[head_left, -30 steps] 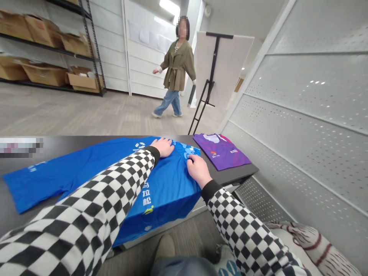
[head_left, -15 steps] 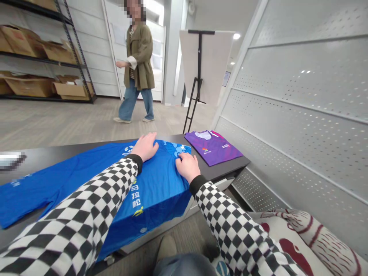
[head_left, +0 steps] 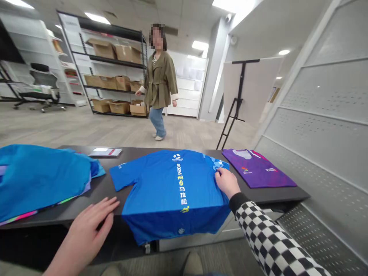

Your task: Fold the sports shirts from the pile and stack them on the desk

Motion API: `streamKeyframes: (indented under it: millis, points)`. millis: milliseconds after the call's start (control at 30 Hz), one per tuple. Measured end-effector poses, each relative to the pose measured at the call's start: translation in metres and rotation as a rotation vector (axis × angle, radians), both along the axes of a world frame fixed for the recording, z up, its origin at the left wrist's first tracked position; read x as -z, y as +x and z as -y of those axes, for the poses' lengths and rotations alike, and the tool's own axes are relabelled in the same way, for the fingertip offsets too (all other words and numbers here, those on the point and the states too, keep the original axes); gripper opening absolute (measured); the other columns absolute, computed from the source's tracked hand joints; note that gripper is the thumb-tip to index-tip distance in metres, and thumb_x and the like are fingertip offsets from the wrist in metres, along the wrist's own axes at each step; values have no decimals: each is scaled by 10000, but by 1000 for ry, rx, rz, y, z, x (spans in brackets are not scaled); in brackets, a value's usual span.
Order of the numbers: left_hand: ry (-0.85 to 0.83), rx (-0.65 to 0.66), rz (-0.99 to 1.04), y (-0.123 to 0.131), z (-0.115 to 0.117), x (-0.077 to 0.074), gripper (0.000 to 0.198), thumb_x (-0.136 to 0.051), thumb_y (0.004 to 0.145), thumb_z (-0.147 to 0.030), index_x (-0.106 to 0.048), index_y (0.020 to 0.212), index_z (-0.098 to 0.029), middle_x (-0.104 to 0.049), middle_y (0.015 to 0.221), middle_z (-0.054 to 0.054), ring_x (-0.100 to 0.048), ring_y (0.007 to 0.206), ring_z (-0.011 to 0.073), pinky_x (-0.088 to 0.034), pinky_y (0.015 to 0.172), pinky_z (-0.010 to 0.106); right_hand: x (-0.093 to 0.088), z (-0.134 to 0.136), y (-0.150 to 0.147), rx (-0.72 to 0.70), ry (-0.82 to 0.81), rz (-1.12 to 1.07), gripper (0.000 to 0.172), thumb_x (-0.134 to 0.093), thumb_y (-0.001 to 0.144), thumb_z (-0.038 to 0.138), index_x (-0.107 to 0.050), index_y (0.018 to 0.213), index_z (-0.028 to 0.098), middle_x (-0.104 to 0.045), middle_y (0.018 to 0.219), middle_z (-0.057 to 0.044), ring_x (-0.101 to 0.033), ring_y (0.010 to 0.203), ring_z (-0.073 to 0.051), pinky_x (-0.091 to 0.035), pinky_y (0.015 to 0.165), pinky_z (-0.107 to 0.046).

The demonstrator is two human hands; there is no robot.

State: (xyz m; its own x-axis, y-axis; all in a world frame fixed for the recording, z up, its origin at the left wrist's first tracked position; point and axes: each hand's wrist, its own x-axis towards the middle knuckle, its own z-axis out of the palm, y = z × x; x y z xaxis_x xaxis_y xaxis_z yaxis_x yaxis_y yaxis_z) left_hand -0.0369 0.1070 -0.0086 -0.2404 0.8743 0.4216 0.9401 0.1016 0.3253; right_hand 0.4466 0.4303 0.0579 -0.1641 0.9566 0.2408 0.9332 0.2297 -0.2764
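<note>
A: Far left, a rumpled teal pile of clothing [head_left: 43,180] slumps across the smooth dark table [head_left: 99,188], all soft folds and rounded top!

B: Nearer us comes the left hand [head_left: 93,224], fingers extended and loose, holding nothing, tips near the blue shirt [head_left: 158,176] but apart from it.

A: And where exactly is that shirt?

B: Right between the 2 hands! Spread on the table, short sleeves out, thin cloth with a slight sheen, its lower end draped over the front edge in small ripples.

A: Bold print too: "2024" runs down the middle in white, with yellow below.

B: On to the right hand [head_left: 227,182]! Fingers curled, touching the patterned sleeve; whether they pinch the fabric, I can't tell.

A: Beyond it, a purple shirt [head_left: 258,170], folded into a neat flat block, near the grey perforated panel [head_left: 313,130].
</note>
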Motion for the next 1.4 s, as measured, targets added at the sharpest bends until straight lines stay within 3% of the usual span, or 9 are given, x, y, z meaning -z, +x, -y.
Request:
streamKeyframes:
  millis: [133, 300, 433, 600, 767, 867, 1000, 1167, 1400]
  points:
    - [84, -134, 156, 35, 64, 22, 726, -582, 974, -474, -604, 1700, -473, -610, 1743, 20, -441, 1706, 424, -391, 1373, 759, 3, -4, 6, 3, -2, 41, 515, -435, 1108, 388, -820, 1390, 195, -776, 1486, -190, -726, 1383, -388, -533, 1179, -501]
    - [75, 125, 292, 94, 44, -8, 504, -551, 1019, -318, -818, 1440, -395, -725, 1615, 65, -582, 1614, 341, -436, 1384, 637, -4, -1, 9, 6, -6, -9, 539, -410, 1110, 462, -866, 1280, 232, -804, 1431, -188, -735, 1378, -397, -527, 1201, -525]
    - [89, 282, 404, 120, 42, -14, 421, -548, 997, -223, -872, 1245, -329, -823, 1403, 118, -731, 1381, 329, -559, 1247, 587, -25, 23, -6, 12, 136, -293, 565, -440, 1030, 405, -822, 1370, 164, -768, 1497, -213, -648, 1507, -390, -420, 1326, -570]
    - [-166, 343, 571, 131, 54, -14, 337, -555, 1003, -220, -860, 1116, -309, -850, 1136, 92, -804, 1080, 277, -637, 984, 429, -40, 121, -82, -264, 133, -816, 442, -602, 1029, 528, -820, 1253, 215, -835, 1302, -183, -781, 1248, -370, -580, 1167, -532]
    - [-422, 326, 469, 129, 55, -14, 261, -584, 1002, -252, -837, 962, -297, -852, 1017, 90, -809, 961, 295, -585, 847, 410, 2, 239, -175, -616, -607, -906, 447, -721, 1044, 621, -834, 1242, 235, -846, 1027, -100, -799, 795, -267, -655, 807, -442]
    - [-420, 295, 485, 128, 57, -15, 198, -608, 968, -220, -785, 896, -271, -847, 1001, 97, -800, 911, 279, -564, 795, 396, 24, 272, -203, -643, -720, -907, 448, -722, 1059, 544, -800, 1382, 244, -837, 1018, -64, -776, 823, -230, -633, 788, -388]
    - [-279, 274, 558, 125, 58, -19, 222, -591, 1036, -257, -749, 880, -262, -822, 917, 69, -773, 847, 237, -549, 754, 356, 29, 274, -199, -635, -694, -954, 453, -681, 1080, 512, -762, 1432, 238, -814, 1010, -44, -739, 791, -196, -621, 775, -356]
    - [-13, 271, 554, 109, 28, -24, 305, -553, 1120, -293, -834, 1231, -248, -884, 1154, 66, -835, 999, 225, -604, 903, 328, 25, 258, -182, -515, -611, -968, 465, -698, 1051, 515, -747, 1376, 186, -790, 966, -49, -715, 736, -188, -610, 725, -333]
    - [20, 360, 448, 93, -5, -24, 409, -531, 1075, -267, -861, 1317, -266, -903, 1176, 47, -865, 946, 219, -628, 874, 288, 36, 247, -180, -464, -548, -890, 492, -624, 1063, 394, -672, 1511, 195, -783, 953, -25, -690, 711, -176, -561, 698, -305]
